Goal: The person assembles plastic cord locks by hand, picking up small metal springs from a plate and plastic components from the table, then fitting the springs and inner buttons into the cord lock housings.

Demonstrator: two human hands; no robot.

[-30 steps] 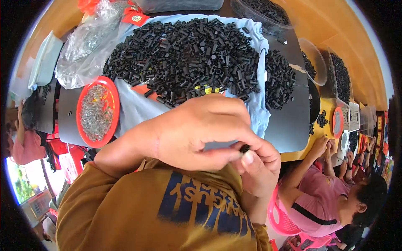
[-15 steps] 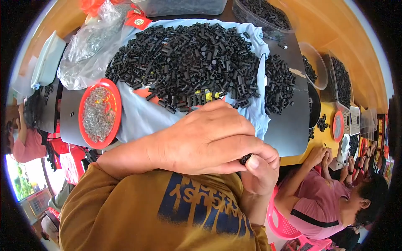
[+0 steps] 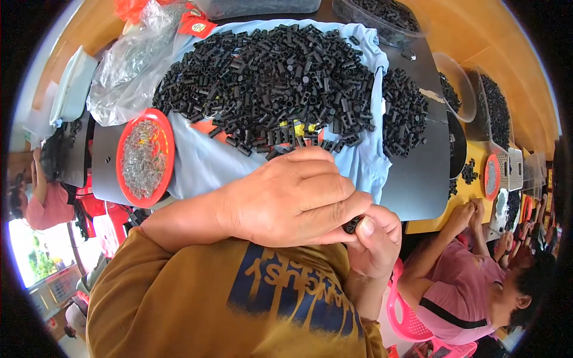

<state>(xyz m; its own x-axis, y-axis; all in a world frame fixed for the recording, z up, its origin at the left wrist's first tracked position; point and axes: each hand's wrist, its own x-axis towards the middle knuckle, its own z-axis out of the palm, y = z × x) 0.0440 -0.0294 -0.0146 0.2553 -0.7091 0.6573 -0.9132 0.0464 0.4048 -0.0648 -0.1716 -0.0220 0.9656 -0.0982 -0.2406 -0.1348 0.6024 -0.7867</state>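
In front of my chest, my left hand (image 3: 286, 203) and my right hand (image 3: 377, 241) meet, both closed. A small black plastic cylinder (image 3: 351, 225) shows between them, its end with openings facing up. The right thumb presses beside it, and the left fingers curl over it from the left; the left thumb is hidden. Just beyond my hands, a large heap of similar black cylinders (image 3: 268, 83) lies on a light blue cloth (image 3: 206, 164). To the left, a red plate (image 3: 171, 156) holds many small clear pieces (image 3: 143, 164).
A clear plastic bag (image 3: 122, 80) lies at the far left, near a red packet (image 3: 196, 24). More black pieces (image 3: 404, 116) lie right of the cloth. Plastic tubs (image 3: 388, 36) stand at the back. A co-worker in pink (image 3: 456, 286) sits at the right by a yellow table (image 3: 433, 224).
My right fingers have shifted around the black cylinder, and more of its end shows. My left hand stays over it. The whole view has moved slightly.
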